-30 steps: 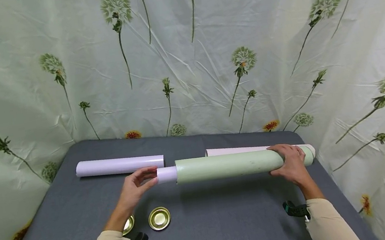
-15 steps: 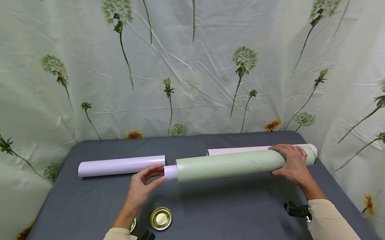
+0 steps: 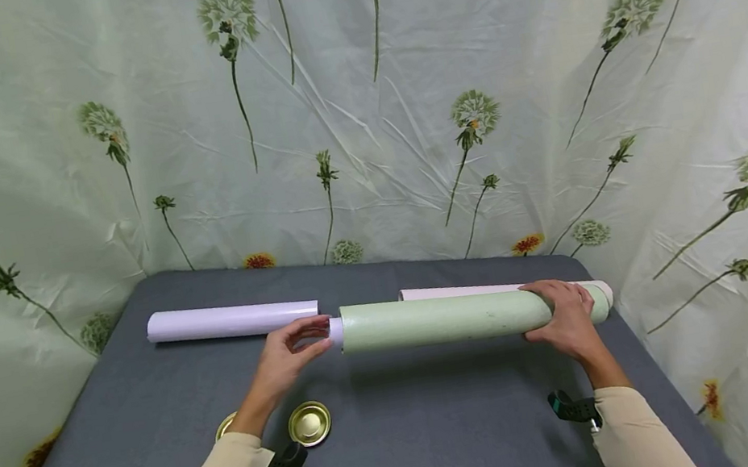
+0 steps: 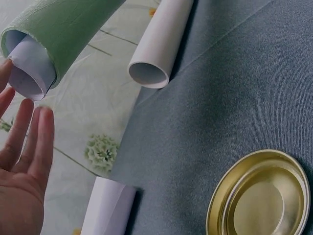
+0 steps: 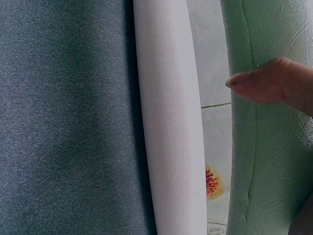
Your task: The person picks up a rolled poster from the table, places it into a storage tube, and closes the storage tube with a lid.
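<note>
- The head view shows the whole layout: a pale green tube [image 3: 441, 319] held level above the grey counter [image 3: 414, 439], the right hand [image 3: 565, 317] near its right end and the left hand [image 3: 285, 359] at its left end.
- Right grip: fingers and thumb are wrapped round the green tube. The right wrist view shows only a thumb tip [image 5: 264, 84] pressed on its textured wall.
- Left grip: fingers are straight and spread, holding nothing. In the head view they lie against the short white stub of an inner paper roll [image 3: 336, 331] sticking out of the tube.
- Only the left wrist view looks into that end, where the white roll [image 4: 30, 66] sits inside the green wall, with the fingertips [image 4: 43, 128] just beside its mouth; actual contact is unclear there.
- A loose white roll [image 3: 232, 320] lies on the counter behind the left hand; its open end shows in the left wrist view.
- Another pale roll [image 3: 460, 291] lies behind the tube, largely hidden in the head view; the right wrist view shows it plainly, close beside the tube.
- One gold lid [image 3: 309, 423] lies near the left forearm; a second [image 3: 226, 425] is mostly hidden by the sleeve.
- A flowered curtain [image 3: 354, 106] backs the counter.
</note>
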Action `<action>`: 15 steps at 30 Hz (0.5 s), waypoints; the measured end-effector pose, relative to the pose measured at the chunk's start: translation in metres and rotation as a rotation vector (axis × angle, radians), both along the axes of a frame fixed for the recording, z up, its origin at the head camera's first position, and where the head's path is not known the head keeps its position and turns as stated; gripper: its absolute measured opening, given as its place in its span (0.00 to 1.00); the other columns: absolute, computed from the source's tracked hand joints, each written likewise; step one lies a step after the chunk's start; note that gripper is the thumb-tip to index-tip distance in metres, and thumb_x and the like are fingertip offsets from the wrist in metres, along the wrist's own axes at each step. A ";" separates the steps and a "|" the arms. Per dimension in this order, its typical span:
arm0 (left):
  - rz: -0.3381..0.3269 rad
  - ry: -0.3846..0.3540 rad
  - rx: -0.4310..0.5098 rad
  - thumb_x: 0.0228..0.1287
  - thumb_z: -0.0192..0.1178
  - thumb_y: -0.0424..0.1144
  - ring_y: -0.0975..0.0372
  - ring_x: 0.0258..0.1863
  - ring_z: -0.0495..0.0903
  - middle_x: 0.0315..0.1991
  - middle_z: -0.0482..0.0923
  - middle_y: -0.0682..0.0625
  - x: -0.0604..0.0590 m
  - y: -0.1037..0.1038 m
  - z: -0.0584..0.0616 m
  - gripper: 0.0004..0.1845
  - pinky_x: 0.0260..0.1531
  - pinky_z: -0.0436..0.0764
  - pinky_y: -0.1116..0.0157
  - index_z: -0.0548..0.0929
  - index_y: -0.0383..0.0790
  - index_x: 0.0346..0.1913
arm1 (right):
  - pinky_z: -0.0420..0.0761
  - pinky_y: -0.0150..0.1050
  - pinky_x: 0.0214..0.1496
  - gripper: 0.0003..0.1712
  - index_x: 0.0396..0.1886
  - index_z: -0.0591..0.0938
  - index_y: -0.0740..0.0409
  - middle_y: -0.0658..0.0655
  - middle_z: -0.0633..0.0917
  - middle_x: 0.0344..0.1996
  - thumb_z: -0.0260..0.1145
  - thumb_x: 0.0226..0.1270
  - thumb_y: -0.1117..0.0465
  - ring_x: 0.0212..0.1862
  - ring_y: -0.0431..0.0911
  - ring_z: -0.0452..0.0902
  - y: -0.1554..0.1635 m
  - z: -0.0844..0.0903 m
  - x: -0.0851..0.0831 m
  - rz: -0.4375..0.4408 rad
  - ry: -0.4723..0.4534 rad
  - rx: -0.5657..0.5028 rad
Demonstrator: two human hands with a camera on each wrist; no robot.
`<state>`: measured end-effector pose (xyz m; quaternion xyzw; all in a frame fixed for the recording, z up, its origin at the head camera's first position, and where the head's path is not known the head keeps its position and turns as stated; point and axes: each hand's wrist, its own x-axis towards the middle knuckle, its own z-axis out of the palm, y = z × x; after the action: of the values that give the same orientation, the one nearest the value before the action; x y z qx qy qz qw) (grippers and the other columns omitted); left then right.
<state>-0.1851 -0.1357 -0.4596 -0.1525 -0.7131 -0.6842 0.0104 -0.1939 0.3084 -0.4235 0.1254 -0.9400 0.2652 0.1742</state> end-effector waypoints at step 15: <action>0.040 0.055 -0.075 0.57 0.68 0.29 0.54 0.46 0.80 0.50 0.80 0.37 -0.001 0.012 0.001 0.20 0.46 0.79 0.65 0.80 0.29 0.54 | 0.45 0.67 0.61 0.42 0.51 0.80 0.64 0.70 0.79 0.50 0.83 0.26 0.72 0.56 0.66 0.64 -0.001 -0.001 0.000 -0.009 0.002 0.002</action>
<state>-0.1863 -0.1235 -0.4588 -0.1573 -0.7407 -0.6521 0.0376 -0.1935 0.3076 -0.4240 0.1216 -0.9406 0.2636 0.1763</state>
